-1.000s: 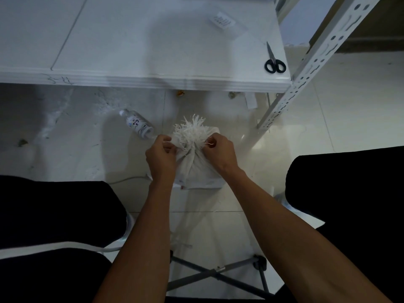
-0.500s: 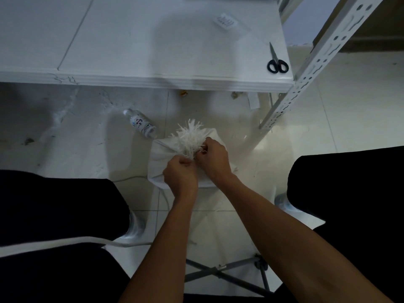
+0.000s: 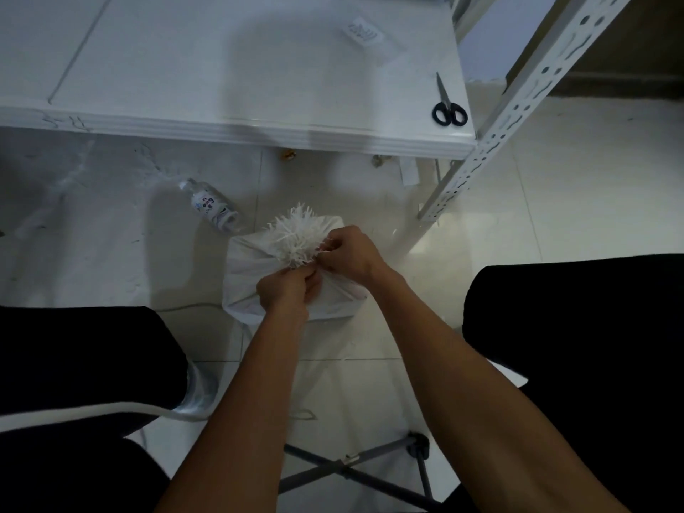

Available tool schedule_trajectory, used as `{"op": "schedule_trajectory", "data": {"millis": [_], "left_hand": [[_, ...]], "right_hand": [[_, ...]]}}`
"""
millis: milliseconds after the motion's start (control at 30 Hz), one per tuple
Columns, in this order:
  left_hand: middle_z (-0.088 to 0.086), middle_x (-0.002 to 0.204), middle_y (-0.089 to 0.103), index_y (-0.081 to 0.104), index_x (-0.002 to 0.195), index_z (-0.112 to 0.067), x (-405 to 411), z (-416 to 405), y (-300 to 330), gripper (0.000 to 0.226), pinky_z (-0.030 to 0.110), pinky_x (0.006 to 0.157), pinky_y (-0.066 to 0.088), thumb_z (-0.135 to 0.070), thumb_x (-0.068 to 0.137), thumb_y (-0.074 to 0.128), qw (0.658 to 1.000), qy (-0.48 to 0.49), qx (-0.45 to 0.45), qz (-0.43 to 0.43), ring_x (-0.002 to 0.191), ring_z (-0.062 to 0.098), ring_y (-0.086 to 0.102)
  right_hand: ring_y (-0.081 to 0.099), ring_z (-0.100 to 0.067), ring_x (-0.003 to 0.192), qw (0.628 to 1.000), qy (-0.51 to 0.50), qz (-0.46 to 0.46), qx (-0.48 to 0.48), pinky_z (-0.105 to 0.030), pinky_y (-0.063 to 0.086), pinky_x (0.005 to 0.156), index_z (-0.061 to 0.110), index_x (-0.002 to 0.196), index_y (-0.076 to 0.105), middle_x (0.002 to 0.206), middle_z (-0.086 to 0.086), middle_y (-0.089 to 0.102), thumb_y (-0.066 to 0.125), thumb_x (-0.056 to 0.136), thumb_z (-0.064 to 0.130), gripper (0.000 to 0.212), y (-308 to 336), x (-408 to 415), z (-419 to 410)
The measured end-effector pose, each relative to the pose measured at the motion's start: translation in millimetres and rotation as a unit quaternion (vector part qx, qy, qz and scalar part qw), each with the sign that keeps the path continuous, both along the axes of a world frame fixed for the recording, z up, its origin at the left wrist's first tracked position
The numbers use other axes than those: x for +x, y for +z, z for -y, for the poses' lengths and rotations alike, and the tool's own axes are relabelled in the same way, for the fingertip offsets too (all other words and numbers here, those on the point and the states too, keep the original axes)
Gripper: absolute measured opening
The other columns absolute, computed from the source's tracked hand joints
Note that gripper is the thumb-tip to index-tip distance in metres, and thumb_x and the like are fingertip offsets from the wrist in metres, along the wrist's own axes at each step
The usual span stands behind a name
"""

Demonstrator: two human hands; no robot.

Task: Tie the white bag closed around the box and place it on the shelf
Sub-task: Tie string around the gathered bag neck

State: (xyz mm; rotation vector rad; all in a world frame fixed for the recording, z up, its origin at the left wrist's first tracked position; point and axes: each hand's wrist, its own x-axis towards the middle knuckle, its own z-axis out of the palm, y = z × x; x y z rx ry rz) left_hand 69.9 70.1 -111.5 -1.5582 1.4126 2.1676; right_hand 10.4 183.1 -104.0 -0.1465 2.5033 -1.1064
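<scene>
White bag [image 3: 244, 290] neck pinched shut by left hand [image 3: 287, 290] & right hand [image 3: 348, 253].

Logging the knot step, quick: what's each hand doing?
Left hand: closed, pinching the bag neck.
Right hand: closed on the bag's frayed top.

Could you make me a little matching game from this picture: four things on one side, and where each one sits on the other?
Things:
1. scissors
2. plastic bottle
3. white bag
4. paper label

Places:
A. lying on its side on the floor, under the shelf's front edge
B. on the floor between the person's knees, held at its gathered neck by both hands
C. flat on the shelf, far back toward the right
D. on the shelf's near right corner, beside the slotted post

Pairs: 1-D, 2-A, 3-B, 4-C
</scene>
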Motion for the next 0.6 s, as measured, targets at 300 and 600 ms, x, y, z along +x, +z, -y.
{"op": "schedule_trajectory", "data": {"millis": [300,600], "left_hand": [[0.001,0.051,0.069,0.067,0.080,-0.004,-3.2,-1.4,3.7,0.008,0.021,0.039,0.052,-0.002,0.080,0.074,0.995,-0.047,0.081,0.018,0.041,0.008,0.065],[0.003,0.063,0.072,0.068,0.080,-0.005,-0.7,5.3,5.6,0.007,0.021,0.048,0.056,-0.004,0.087,0.069,0.989,-0.094,0.112,0.016,0.043,0.006,0.066]], "right_hand": [[0.066,-0.026,0.066,0.978,-0.056,0.178,-0.096,-0.047,0.060,0.082,-0.001,0.066,0.068,0.066,-0.016,0.066,0.077,0.070,-0.010,0.013,1.1,-9.6,-10.1],[0.070,-0.031,0.081,0.952,-0.080,0.246,-0.165,-0.039,0.060,0.086,-0.018,0.091,0.067,0.086,-0.026,0.071,0.074,0.074,-0.012,0.019,6.3,-5.4,-18.3]]}}
